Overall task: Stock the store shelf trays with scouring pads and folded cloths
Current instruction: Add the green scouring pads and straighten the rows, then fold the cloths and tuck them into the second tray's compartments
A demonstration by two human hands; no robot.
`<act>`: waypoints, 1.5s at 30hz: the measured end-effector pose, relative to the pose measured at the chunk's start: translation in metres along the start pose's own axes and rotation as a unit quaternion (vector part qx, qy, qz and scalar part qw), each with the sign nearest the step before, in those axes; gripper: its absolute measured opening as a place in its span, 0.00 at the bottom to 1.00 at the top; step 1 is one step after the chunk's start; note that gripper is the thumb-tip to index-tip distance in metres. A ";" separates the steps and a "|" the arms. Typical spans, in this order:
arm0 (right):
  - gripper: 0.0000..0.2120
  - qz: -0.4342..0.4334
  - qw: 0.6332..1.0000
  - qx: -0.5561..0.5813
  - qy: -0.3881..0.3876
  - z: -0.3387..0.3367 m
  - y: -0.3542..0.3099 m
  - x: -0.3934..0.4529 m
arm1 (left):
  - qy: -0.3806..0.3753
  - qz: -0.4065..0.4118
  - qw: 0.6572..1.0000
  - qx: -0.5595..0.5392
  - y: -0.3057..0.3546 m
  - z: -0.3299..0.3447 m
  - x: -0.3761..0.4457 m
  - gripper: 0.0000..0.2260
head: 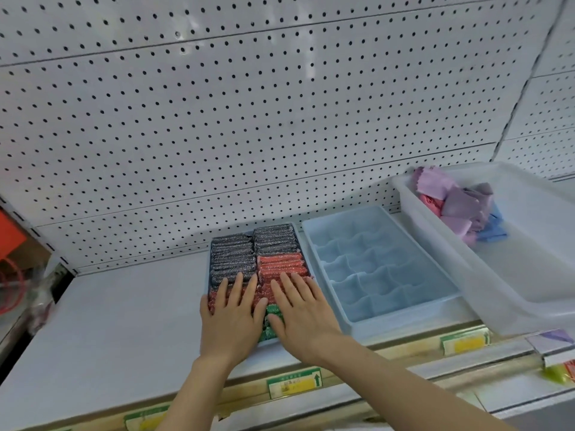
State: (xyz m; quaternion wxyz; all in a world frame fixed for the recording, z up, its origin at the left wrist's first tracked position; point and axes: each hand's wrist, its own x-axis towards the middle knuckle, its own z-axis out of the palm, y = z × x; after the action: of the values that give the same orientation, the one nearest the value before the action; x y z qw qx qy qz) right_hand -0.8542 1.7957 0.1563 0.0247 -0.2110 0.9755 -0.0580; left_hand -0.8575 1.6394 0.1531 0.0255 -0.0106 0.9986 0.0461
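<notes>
Now we press our left hand and right hand, fingers straight and flat, gripping nothing, on the scouring pads in the left tray.

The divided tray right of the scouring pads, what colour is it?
Light blue: the divided tray, seen clearly in the head view.

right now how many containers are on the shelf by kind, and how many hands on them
Tray filled with scouring pads: 1
Empty blue divided tray: 1
Clear bin holding folded cloths: 1
Hands pressing flat on the pads, left hand and right hand: 2
Total: 3 containers, 2 hands
</notes>
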 end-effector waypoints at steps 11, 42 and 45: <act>0.16 0.112 0.953 0.038 0.280 -0.073 0.105 -0.021 | 0.079 0.139 0.985 -0.060 0.108 -0.061 0.048 0.22; 0.15 0.230 0.953 -0.016 0.197 -0.103 0.449 -0.027 | -0.130 -0.054 0.935 -0.326 0.470 -0.001 0.251 0.15; 0.18 0.237 0.952 0.001 0.195 -0.108 0.451 -0.024 | -0.108 -0.027 0.926 -0.361 0.465 -0.016 0.252 0.09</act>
State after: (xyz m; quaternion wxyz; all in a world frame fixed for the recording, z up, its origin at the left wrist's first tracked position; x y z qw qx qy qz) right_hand -1.0242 2.2249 0.2081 -0.1527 0.0420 0.9831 -0.0913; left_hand -1.1207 2.0966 0.1982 0.1293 -0.0409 0.9050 0.4032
